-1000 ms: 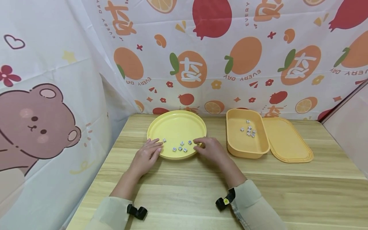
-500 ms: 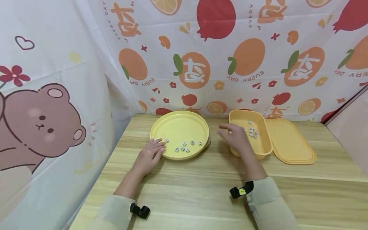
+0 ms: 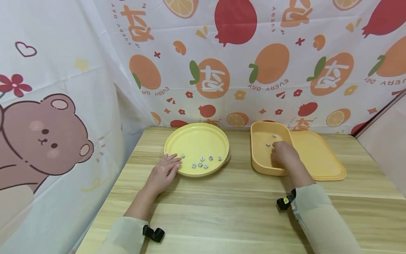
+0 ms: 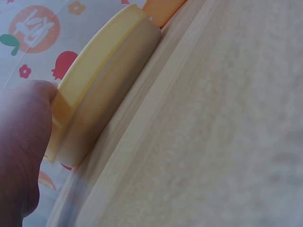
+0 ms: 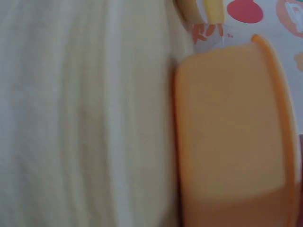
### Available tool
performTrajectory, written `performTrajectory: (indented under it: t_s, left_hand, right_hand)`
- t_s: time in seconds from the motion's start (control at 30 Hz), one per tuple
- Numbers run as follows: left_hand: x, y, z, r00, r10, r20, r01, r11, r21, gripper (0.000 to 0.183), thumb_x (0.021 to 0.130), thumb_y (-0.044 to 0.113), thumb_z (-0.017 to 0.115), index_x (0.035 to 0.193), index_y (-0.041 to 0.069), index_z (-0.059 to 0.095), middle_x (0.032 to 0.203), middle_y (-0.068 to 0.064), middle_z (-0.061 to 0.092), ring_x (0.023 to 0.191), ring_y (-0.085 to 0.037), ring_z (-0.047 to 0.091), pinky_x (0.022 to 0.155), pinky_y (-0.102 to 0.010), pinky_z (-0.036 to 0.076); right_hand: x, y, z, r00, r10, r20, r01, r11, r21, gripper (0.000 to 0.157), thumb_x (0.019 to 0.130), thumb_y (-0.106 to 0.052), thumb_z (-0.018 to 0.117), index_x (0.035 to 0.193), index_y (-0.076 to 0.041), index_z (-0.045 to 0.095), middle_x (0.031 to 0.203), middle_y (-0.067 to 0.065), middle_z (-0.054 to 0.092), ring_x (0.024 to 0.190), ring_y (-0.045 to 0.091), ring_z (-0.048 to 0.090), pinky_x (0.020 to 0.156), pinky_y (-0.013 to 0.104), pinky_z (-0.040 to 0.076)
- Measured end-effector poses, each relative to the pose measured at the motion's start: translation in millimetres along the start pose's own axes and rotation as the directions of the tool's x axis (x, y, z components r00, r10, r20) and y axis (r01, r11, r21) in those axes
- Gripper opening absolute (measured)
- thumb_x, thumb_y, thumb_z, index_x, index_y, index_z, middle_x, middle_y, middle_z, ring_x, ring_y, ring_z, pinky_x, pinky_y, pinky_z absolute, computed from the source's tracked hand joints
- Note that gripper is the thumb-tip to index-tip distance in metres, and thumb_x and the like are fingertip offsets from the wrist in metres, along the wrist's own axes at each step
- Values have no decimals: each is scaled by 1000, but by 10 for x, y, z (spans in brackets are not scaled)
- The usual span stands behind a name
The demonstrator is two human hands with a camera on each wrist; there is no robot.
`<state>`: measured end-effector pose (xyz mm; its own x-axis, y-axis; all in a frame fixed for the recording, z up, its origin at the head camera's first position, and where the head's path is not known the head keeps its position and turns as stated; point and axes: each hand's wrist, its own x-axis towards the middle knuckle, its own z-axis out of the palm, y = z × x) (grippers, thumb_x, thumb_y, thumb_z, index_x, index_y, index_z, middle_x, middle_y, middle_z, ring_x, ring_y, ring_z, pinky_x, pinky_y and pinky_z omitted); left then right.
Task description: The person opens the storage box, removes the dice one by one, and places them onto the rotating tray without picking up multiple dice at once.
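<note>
Seven dice (image 3: 205, 166) lie on the yellow plate (image 3: 196, 141) near the worktop's (image 3: 222, 211) far left corner; more sit in the box (image 3: 268, 169) by the far edge. Your right hand (image 3: 285, 155), at the plate a second ago, now reaches into the box, so work shifts there; whether it pinches a die, I cannot tell. Your left hand (image 3: 162, 173) rests relaxed on the plate's rim. A lid (image 3: 320, 155) lies beside the box; fruit-print cloth (image 3: 241, 70) hangs behind.

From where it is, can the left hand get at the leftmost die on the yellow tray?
Likely yes: the left hand rests at the yellow tray's rim, right beside the leftmost die, with nothing visible between them.
</note>
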<state>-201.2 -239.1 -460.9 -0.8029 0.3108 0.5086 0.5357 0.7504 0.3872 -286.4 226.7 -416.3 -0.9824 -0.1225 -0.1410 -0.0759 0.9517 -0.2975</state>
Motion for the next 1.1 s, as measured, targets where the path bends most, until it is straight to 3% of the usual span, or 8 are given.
performTrajectory:
  t_s: [0.2,0.4,0.57,0.8,0.9,1.1]
  left_hand:
    - [18,-1,17,1000,19,-4,-19,1000,2,24,97,16,61,112,1,73,120,-8,71,127,-27,58,120,-47,33]
    - [15,-4,35,1000,28,-9,-28,1000,-11,23,96,13,62,110,0,73,118,-10,71,126,-29,58,119,-49,34]
    - [12,-6,38,1000,19,-7,-19,1000,-14,22,96,13,62,111,0,73,119,-10,71,127,-29,57,120,-49,32]
    - [-14,-12,33,999,27,-19,-27,1000,-9,22,95,12,63,110,-1,73,118,-10,71,126,-30,58,119,-49,33]
    - [-26,-17,31,999,35,-27,-35,999,-1,21,95,12,63,109,0,74,118,-10,72,126,-30,58,118,-51,34]
    - [-26,-20,29,998,46,-39,-46,999,0,21,95,12,63,109,0,74,118,-9,72,126,-29,59,118,-51,34]
  right_hand:
    - [18,18,140,997,-53,-58,51,998,-33,34,83,-9,61,116,-1,67,117,25,64,91,32,58,77,47,52]
    - [-7,-7,197,995,-58,-86,56,998,-32,28,95,-10,57,121,-7,68,120,23,66,102,36,63,86,52,54]
    - [-10,-15,209,994,-56,-99,56,998,-1,25,93,-7,59,115,-6,70,109,19,69,90,31,62,80,48,54]
    - [-17,-114,168,989,-84,-119,99,987,124,33,90,-5,58,122,-1,66,101,16,69,90,29,62,80,46,55]
    - [-35,-212,147,973,-132,-191,168,968,187,27,89,-5,61,113,0,71,102,17,67,92,31,64,81,47,57]
    - [-82,-443,135,907,-168,-385,305,894,327,21,88,-6,67,106,1,74,105,18,70,93,33,70,81,48,61]
